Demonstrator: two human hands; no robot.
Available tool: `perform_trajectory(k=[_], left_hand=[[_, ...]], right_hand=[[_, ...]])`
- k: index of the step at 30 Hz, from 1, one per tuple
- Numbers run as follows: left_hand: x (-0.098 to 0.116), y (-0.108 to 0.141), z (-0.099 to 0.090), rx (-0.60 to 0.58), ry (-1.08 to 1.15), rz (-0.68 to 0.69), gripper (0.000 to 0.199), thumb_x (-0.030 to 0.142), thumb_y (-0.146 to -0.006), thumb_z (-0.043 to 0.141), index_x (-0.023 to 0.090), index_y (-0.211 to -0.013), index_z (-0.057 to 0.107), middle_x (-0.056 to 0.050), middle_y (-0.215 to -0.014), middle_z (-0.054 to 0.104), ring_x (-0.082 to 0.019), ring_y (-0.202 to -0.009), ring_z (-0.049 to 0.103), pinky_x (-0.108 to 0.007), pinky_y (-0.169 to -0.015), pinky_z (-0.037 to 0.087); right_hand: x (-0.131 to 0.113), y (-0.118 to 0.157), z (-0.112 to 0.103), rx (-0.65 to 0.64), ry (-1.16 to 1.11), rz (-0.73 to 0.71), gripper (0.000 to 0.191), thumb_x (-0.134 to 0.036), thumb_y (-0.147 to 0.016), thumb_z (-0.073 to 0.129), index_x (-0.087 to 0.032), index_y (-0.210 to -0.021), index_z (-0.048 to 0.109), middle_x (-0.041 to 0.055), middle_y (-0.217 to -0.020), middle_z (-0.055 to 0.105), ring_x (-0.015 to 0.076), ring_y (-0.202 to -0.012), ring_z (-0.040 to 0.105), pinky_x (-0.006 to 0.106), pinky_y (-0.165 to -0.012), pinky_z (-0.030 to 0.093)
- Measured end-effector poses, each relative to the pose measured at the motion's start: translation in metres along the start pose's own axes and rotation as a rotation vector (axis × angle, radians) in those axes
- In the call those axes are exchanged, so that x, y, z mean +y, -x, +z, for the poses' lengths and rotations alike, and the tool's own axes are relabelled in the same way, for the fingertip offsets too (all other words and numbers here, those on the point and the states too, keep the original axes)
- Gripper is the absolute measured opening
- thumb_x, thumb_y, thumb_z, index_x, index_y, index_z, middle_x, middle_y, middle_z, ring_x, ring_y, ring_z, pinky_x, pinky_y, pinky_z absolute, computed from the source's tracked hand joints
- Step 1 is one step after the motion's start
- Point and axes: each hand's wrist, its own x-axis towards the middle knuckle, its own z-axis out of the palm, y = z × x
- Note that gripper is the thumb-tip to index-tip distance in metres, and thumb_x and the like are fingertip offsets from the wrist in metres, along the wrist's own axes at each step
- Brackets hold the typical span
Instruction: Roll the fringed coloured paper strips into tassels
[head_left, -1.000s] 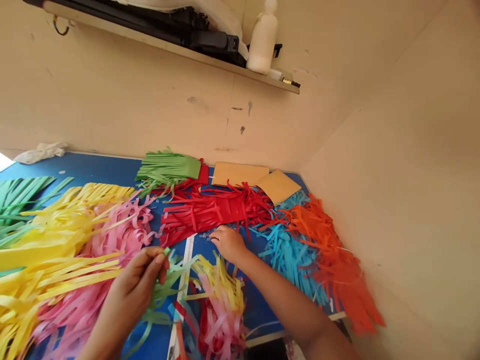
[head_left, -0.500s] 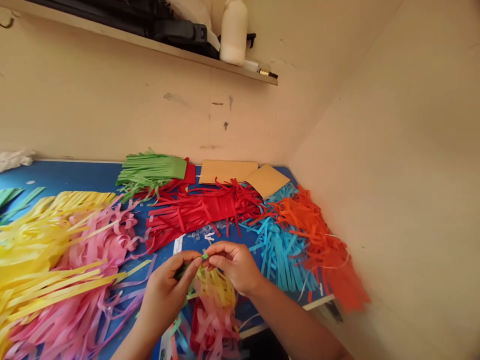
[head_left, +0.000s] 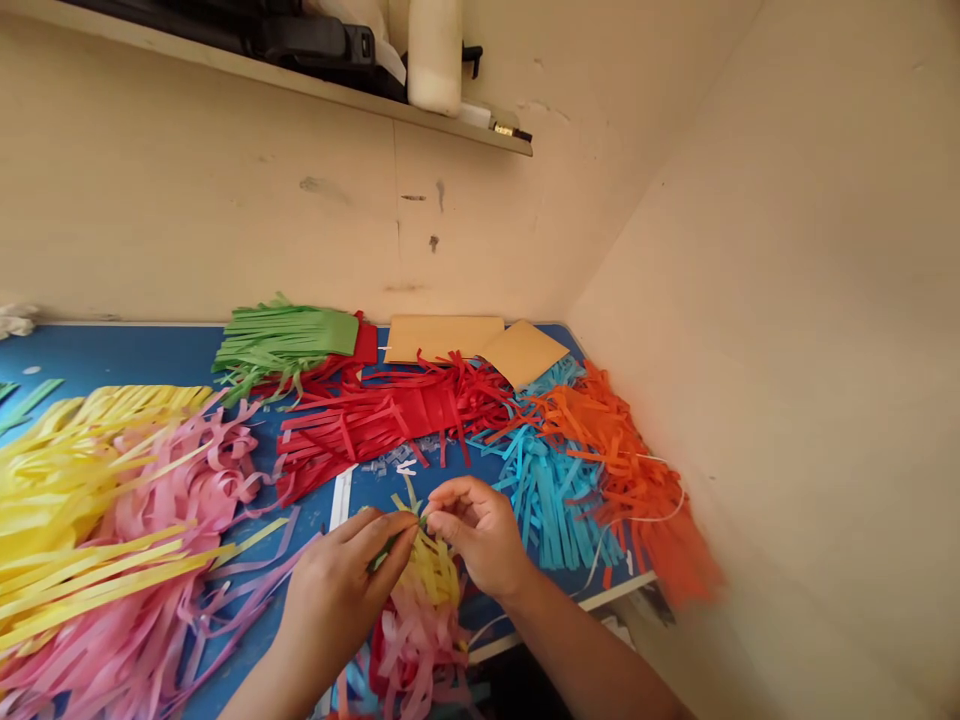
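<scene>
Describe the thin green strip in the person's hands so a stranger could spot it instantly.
On the blue table, find the pile of yellow and pink paper strips near the front edge. Just above it, the left hand holds a thin green paper strip right by the right hand. Unlike the fringed green sheet at the back, it is held up in the fingers.

Blue tabletop, cut paper fringes, tan card

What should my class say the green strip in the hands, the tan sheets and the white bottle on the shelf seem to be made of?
The green strip looks like thin matte paper, bending easily. The tan sheets look like card, lying flat with clean edges. The white bottle seems smooth plastic from its soft sheen, though uncertain.
</scene>
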Motion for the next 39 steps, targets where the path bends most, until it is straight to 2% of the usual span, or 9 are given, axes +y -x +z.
perform_trajectory(k=[7,11,15,17,22,26,28,32,39], left_hand=[[0.010,0.005,0.003,0.135,-0.210,0.125,0.024,0.033,-0.096,0.049,0.022,-0.087,0.068,0.001,-0.072,0.073,-0.013,-0.060,0.070,-0.021,-0.053,0.049],[0.015,0.009,-0.001,0.118,-0.097,0.100,0.020,0.035,-0.095,0.051,0.021,-0.095,0.067,-0.002,-0.084,0.075,-0.014,-0.073,0.072,-0.020,-0.066,0.054],[0.014,0.006,-0.009,0.076,0.041,0.045,0.016,0.030,-0.092,0.055,0.023,-0.085,0.067,0.001,-0.076,0.073,-0.011,-0.067,0.070,-0.017,-0.061,0.053],[0.014,0.003,-0.010,0.074,0.066,0.045,0.016,0.029,-0.092,0.056,0.024,-0.083,0.068,0.002,-0.074,0.073,-0.011,-0.064,0.070,-0.016,-0.059,0.053],[0.013,-0.002,-0.008,0.106,0.075,0.102,0.016,0.037,-0.090,0.060,0.024,-0.089,0.069,0.000,-0.081,0.074,-0.013,-0.071,0.072,-0.018,-0.066,0.057],[0.012,-0.003,-0.004,0.088,0.074,0.138,0.012,0.029,-0.091,0.059,0.024,-0.086,0.068,0.002,-0.078,0.073,-0.011,-0.071,0.071,-0.017,-0.068,0.056],[0.012,-0.002,-0.002,0.096,0.054,0.149,0.009,0.028,-0.090,0.060,0.024,-0.090,0.068,0.000,-0.083,0.074,-0.012,-0.076,0.072,-0.019,-0.071,0.058],[0.013,0.000,0.001,0.168,0.053,0.278,0.010,0.020,-0.089,0.061,0.024,-0.093,0.068,0.000,-0.087,0.075,-0.014,-0.081,0.073,-0.031,-0.091,0.058],[0.011,0.000,0.005,0.150,0.048,0.373,0.013,0.015,-0.087,0.061,0.023,-0.096,0.067,0.000,-0.086,0.077,-0.015,-0.079,0.073,-0.038,-0.101,0.053]], right_hand=[[-0.004,0.006,0.001,0.022,0.258,-0.123,0.011,-0.019,-0.076,0.068,-0.020,-0.087,0.065,0.0009,-0.081,0.068,0.0139,-0.073,0.063,0.026,-0.072,0.050],[-0.011,0.009,0.001,0.009,0.289,-0.179,0.007,-0.019,-0.080,0.066,-0.020,-0.086,0.065,0.0009,-0.080,0.068,0.0143,-0.073,0.063,0.026,-0.073,0.051],[-0.016,0.011,0.001,-0.008,0.438,-0.253,0.011,-0.019,-0.080,0.067,-0.022,-0.091,0.068,0.0017,-0.085,0.072,0.0152,-0.077,0.065,0.027,-0.075,0.051],[-0.016,0.011,-0.001,-0.036,0.421,-0.240,0.014,-0.022,-0.081,0.070,-0.022,-0.095,0.069,0.0018,-0.086,0.074,0.0154,-0.077,0.066,0.027,-0.074,0.051],[-0.019,0.008,-0.008,-0.078,0.456,-0.243,0.013,-0.034,-0.086,0.071,-0.023,-0.080,0.074,0.0020,-0.079,0.075,0.0156,-0.072,0.068,0.026,-0.070,0.051],[-0.021,0.013,-0.010,-0.044,0.530,-0.323,0.012,-0.031,-0.090,0.067,-0.026,-0.087,0.077,0.0020,-0.083,0.077,0.0162,-0.077,0.071,0.027,-0.076,0.053],[-0.021,0.016,-0.010,-0.013,0.544,-0.329,0.011,-0.030,-0.090,0.068,-0.027,-0.087,0.077,0.0014,-0.083,0.078,0.0166,-0.077,0.072,0.028,-0.079,0.053],[-0.019,0.020,-0.012,0.008,0.553,-0.303,0.010,-0.031,-0.089,0.069,-0.029,-0.088,0.078,0.0009,-0.085,0.078,0.0180,-0.078,0.073,0.031,-0.086,0.054],[-0.021,0.026,-0.014,0.055,0.522,-0.307,0.006,-0.029,-0.086,0.072,-0.029,-0.087,0.078,-0.0003,-0.085,0.078,0.0176,-0.076,0.074,0.027,-0.077,0.057]])
